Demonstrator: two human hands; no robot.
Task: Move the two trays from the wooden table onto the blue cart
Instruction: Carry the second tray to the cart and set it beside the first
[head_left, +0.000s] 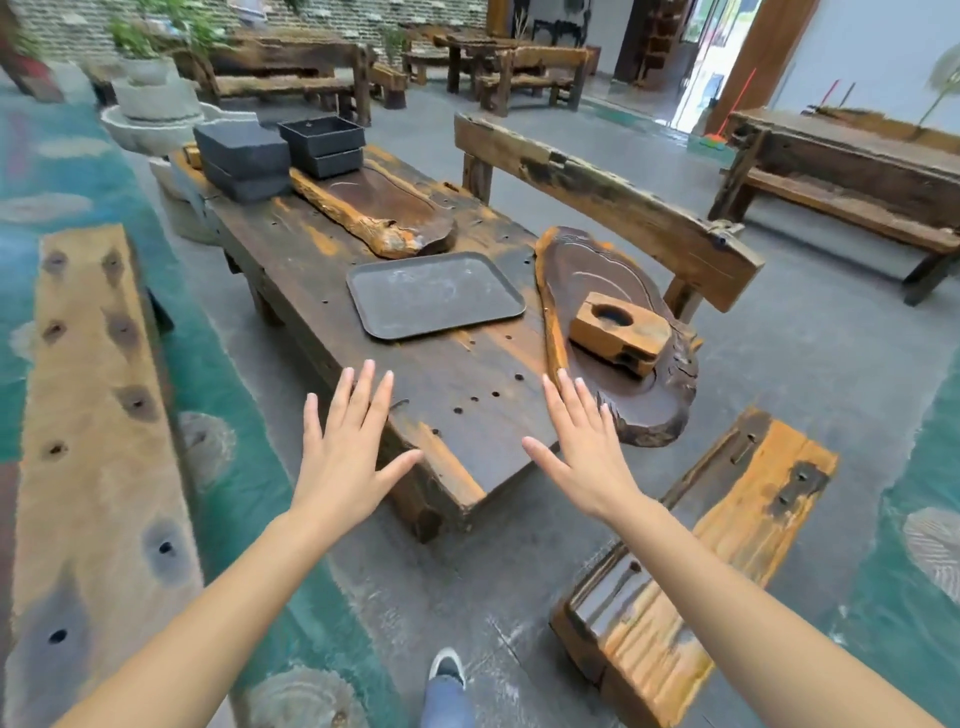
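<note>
Tray (435, 294), dark metal, flat, rectangular w/ rounded corners: 1 in plain sight, empty, lying near the middle of the wooden table (467, 384). Only 1 flat tray of this kind shows; can't tell which other item is the 2nd tray.

Head view, counted:
- 2 hands, both bare, palms down, fingers spread, holding nothing. Left hand (345, 441) hovers over the near left edge of the table; right hand (582, 441) hovers over the near right part, fingertips close to the edge of a wood slab. Both sit short of the tray, not touching it, well apart from each other.
- 2 carved wood slabs on the table: one long slab (384, 208) behind the tray, one wider slab (618, 322) just right of the tray, overhanging the table's right side.
- 1 wooden block (618, 332) w/ a round hollow, resting on the right slab.
- 2 stacks of dark boxes at the far end: left stack (241, 161) w/ 2 closed grey pieces, right stack (322, 145) w/ 2 open-top black boxes.
- 1 bench (608, 208) w/ a plank back, along the table's right side.
- 1 pale plank bench (98, 415) on the left, w/ dark knots and holes.
- 1 low stool (696, 561) on the floor at lower right.
- 1 shoe (447, 670) at the bottom centre.
- More rough wood tables and benches in the background, blurred.
</note>
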